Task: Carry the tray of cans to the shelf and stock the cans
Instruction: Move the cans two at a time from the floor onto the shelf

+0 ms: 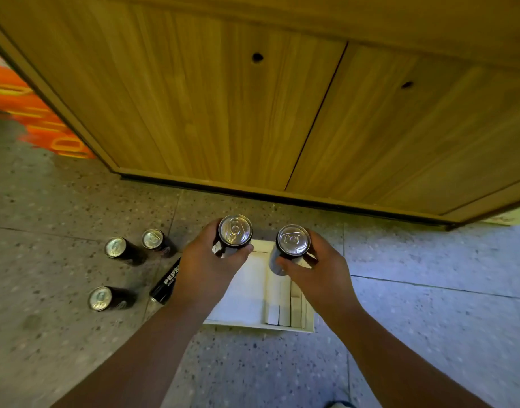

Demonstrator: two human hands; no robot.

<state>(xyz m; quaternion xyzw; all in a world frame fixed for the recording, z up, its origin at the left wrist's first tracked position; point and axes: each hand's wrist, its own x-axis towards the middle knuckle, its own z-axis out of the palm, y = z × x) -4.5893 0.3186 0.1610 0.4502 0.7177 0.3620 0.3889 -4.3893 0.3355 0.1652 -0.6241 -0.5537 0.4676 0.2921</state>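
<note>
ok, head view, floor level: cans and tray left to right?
Near upright black can → far-left upright can → next upright can → black Pepsi can on its side → left hand's can → right hand's can; white tray beneath both hands.

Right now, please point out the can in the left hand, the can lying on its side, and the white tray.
Can in left hand [235,230], head view, on its silver top.
Lying can [168,280], head view, on its black side.
White tray [247,285], head view, on its bare floor.
</note>
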